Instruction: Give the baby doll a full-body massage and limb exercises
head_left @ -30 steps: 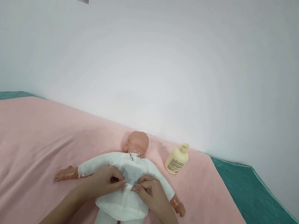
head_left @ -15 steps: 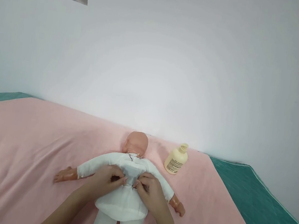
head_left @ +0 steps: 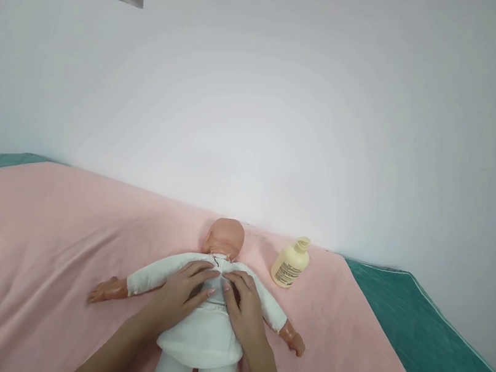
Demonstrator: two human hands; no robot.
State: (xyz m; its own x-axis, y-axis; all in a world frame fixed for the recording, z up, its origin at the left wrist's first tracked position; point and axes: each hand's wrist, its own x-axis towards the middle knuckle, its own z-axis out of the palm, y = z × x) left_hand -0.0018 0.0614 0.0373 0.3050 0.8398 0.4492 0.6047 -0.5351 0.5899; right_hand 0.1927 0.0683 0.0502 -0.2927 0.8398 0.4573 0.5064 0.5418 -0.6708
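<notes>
A baby doll (head_left: 201, 334) with a white cloth body lies face down, its bald head away from me and its arms spread wide. My left hand (head_left: 183, 293) rests on the left side of its upper back, fingers stretched out and apart from the thumb. On the right side of the back lies my right hand (head_left: 245, 307), also with fingers extended. The fingertips of both hands come close together near the middle of the back, below the neck. Neither hand holds anything. Part of the doll's back is hidden under my hands.
A pale yellow pump bottle (head_left: 291, 264) stands to the right of the doll's head. Beneath everything is a pink cloth (head_left: 59, 232), over a green surface (head_left: 431, 331) showing at both sides. A white wall (head_left: 260, 101) rises behind.
Both hands have moved up the doll's back toward the neck. Their fingers, pinched before at the middle of the back, are now stretched out flat. The doll stays in place.
</notes>
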